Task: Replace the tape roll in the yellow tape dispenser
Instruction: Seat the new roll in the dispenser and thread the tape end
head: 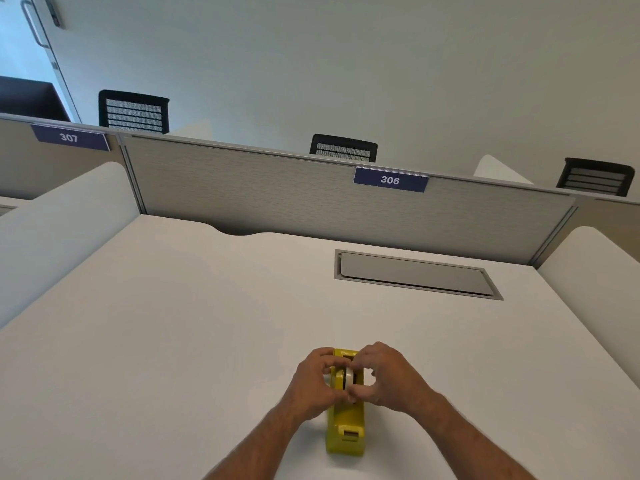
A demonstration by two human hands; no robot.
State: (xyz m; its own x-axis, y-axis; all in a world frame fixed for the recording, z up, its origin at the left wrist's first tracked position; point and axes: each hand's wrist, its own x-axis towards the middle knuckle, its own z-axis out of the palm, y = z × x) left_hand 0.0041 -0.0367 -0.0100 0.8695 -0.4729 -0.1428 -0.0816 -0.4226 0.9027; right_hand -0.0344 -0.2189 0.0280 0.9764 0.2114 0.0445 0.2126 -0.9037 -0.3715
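Note:
The yellow tape dispenser (346, 424) stands on the white desk (207, 323), near its front edge, with its cutter end towards me. A whitish tape roll (349, 377) sits upright in the dispenser's middle slot. My left hand (313, 382) grips the roll and dispenser from the left. My right hand (384, 375) pinches the roll from the right, with fingertips on its top and lower edge. Both hands hide most of the roll and the dispenser's far end.
A grey cable hatch (415, 273) is set into the desk at the back right. A grey partition (277, 192) with a label reading 306 (390, 180) closes the far edge. White side dividers flank the desk. Black chairs (343, 148) stand beyond the partition.

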